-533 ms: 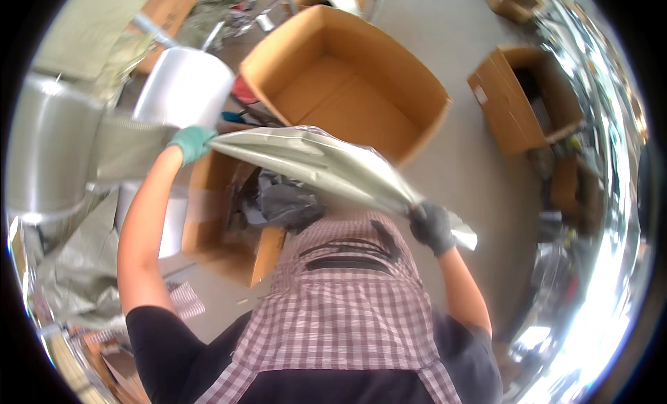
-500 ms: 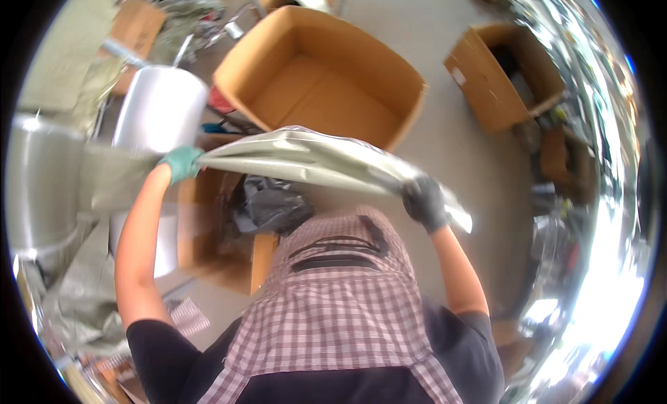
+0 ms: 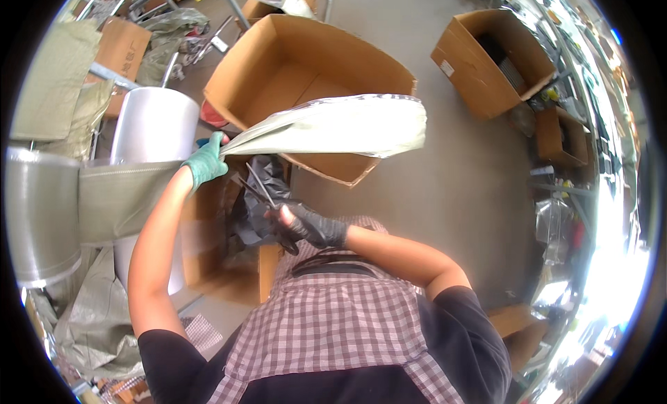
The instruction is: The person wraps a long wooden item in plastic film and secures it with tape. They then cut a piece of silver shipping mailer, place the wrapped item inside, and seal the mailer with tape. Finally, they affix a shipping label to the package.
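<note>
My left hand (image 3: 208,162), in a green glove, is closed around the bunched part of a pale woven plastic sheet (image 3: 361,122). Its free end spreads to the right over the front of a big open carton. Left of that hand, a flat band of similar woven material (image 3: 125,195) leads to a large roll (image 3: 45,216). Scissors (image 3: 262,187) are in my right hand (image 3: 313,227), which wears a black glove with bare fingertips showing. Their blades are parted and point up and left, just below my left hand, apart from the sheet.
A large open carton (image 3: 306,171) stands ahead. Below my hands, another carton (image 3: 265,272) has black plastic (image 3: 260,227) by it. White rolls (image 3: 156,126) stand to the left. Farther right is a carton (image 3: 479,77) near cluttered shelving.
My right hand has let go of the sheet's right end and come down and left, now with scissors in it. My left hand has shifted slightly right, still gripping the sheet.
</note>
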Available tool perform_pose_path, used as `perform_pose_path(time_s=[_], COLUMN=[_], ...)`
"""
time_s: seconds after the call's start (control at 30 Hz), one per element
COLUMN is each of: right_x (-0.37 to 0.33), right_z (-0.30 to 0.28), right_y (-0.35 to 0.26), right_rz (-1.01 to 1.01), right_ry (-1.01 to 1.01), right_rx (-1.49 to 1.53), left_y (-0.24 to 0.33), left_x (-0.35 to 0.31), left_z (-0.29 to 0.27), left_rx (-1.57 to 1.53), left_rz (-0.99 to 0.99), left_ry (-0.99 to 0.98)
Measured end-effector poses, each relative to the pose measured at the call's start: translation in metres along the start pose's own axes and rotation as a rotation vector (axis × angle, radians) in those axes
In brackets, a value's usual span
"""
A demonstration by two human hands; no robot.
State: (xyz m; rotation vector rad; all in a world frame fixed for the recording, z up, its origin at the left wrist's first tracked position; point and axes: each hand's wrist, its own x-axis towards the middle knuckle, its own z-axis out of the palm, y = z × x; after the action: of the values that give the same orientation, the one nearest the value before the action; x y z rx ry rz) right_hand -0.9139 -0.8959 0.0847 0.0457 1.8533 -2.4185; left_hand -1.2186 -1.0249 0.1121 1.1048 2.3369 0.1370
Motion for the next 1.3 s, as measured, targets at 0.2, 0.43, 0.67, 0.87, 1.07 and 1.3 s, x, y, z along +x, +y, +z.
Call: perform_pose_path(time_s=[0.2,0.43,0.67,0.87,1.07,1.3], right_x=[0.047,0.097,0.094,0.104,0.086,0.109], right_z=[0.046,0.061,0.073,0.083,0.113,0.125], right_y=[0.029,0.064,0.033,0.041,-0.022,-0.028], right_rz=[-0.138,-0.037,0.045,-0.014,0.301,0.256], right_ry=[0.172,0.156,0.278,0.198,-0.006,0.075], right_rx=[-0.323,-0.256,0.079,0.094,0.024,-0.01], left_y=[0.008,0.042,0.025,-0.018,-0.008,0.013], left_x=[-0.028,-0.07,-0.103,-0.099,-0.103,-0.101], left_z=[-0.008,-0.025,-0.031,-0.04,-0.03,-0.032], left_rx=[0.086,0.282,0.864,0.754,0.695,0.677], left_rz=[0.006,-0.157,-0.094,-0.165,-0.202,-0.278], left_ry=[0.213,0.181,0.356,0.1,-0.038,0.163])
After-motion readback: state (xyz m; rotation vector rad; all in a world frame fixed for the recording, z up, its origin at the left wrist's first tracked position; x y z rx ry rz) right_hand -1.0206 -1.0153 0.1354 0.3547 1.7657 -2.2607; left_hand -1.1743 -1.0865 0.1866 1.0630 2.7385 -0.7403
